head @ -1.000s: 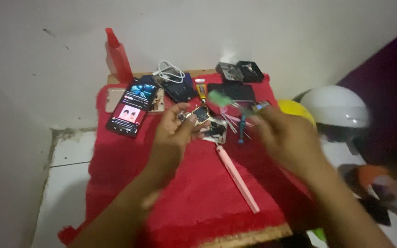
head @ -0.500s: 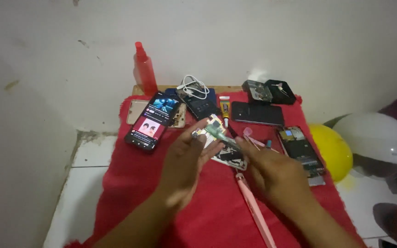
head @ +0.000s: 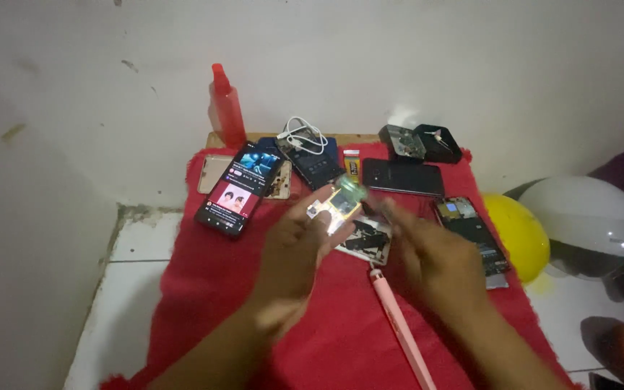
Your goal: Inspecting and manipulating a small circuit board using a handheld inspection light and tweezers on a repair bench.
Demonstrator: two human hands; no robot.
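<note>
Head view: at frame centre, left hand [head: 299, 249] pinches a small circuit board [head: 335, 204] raised above the red cloth [head: 211, 289] for close work; blurred right hand [head: 438, 260] beside it, grip unclear.

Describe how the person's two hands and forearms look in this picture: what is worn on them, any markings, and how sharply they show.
Both the left hand and the right hand are bare: no gloves, and no rings or watch can be made out. The forearms are bare too, with no sleeves reaching into view. The fingers are blurred, so fine marks cannot be told.
</note>
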